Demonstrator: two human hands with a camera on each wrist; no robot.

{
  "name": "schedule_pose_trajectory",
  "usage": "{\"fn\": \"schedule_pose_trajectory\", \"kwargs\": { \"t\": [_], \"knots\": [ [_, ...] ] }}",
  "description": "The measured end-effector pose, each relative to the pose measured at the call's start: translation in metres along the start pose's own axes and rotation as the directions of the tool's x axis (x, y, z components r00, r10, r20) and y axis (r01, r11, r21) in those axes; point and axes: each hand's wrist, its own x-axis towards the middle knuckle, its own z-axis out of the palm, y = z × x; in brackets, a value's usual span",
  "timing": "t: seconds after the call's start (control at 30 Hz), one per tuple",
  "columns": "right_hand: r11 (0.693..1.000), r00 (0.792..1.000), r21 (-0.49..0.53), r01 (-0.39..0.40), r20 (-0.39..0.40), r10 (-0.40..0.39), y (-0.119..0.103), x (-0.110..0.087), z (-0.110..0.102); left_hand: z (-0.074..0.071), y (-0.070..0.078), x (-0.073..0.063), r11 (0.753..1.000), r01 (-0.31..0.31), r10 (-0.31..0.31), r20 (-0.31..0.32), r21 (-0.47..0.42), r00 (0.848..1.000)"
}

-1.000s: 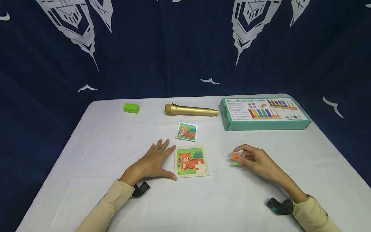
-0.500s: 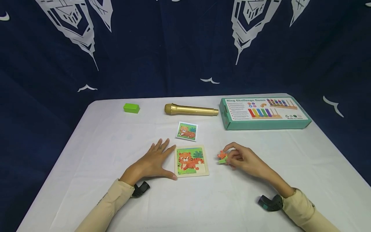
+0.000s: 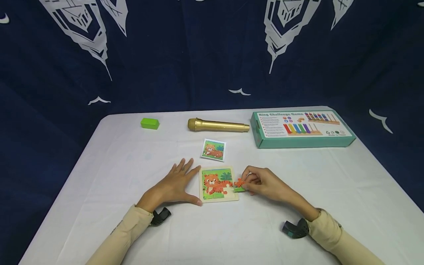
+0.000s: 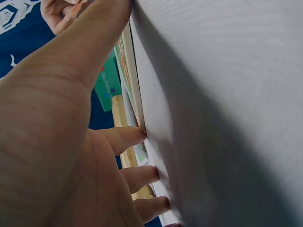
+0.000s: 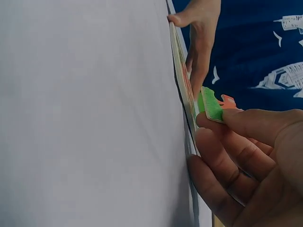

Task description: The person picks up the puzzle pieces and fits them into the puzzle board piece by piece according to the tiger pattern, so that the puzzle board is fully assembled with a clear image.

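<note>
A square wooden tiger puzzle (image 3: 216,180) lies on the white table, its lower right corner showing bare wood. My left hand (image 3: 175,184) has its fingers spread, with thumb and index fingertip at the puzzle's left edge. Between thumb and fingers, my right hand (image 3: 265,182) pinches an orange and green puzzle piece (image 3: 239,185) at the board's right edge. In the right wrist view the piece (image 5: 212,105) is tilted, its green side toward the camera, close over the board. The other right fingers are curled under, near the tabletop.
Behind the puzzle lies a small tiger picture card (image 3: 213,150). Farther back are a gold microphone (image 3: 218,126), a green block (image 3: 150,123) and a teal Ring Challenge Game box (image 3: 304,142). A dark blue patterned cloth (image 3: 185,55) hangs behind the table.
My right hand has moved left with the puzzle piece, from the open table to the board's right edge. The left hand and the board have stayed put.
</note>
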Motion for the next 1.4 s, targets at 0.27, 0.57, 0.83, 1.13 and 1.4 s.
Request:
{"fn": "schedule_pose_trajectory", "kwargs": {
  "t": [0.27,0.57,0.83,1.13,1.4],
  "knots": [
    [0.995,0.999,-0.082,0.048,0.013,-0.047,-0.008,0.013,0.017,0.000,0.001,-0.001,1.000,-0.006,0.006,-0.011,-0.010,1.000],
    [0.989,0.997,-0.129,0.077,-0.003,-0.078,-0.006,0.016,0.022,-0.001,0.000,0.000,1.000,-0.016,0.016,-0.014,0.003,1.000],
    [0.953,0.993,-0.285,0.105,-0.027,-0.118,-0.007,0.017,0.025,-0.001,0.000,-0.001,1.000,-0.023,0.023,-0.017,-0.001,1.000],
    [0.926,0.994,-0.365,0.095,-0.021,-0.111,-0.007,0.016,0.026,0.000,0.000,-0.001,1.000,-0.021,0.021,-0.012,0.002,1.000],
    [0.917,0.995,-0.391,0.085,-0.009,-0.096,-0.007,0.017,0.026,0.000,-0.001,-0.001,1.000,-0.019,0.019,-0.014,0.004,1.000]
  ]
}}
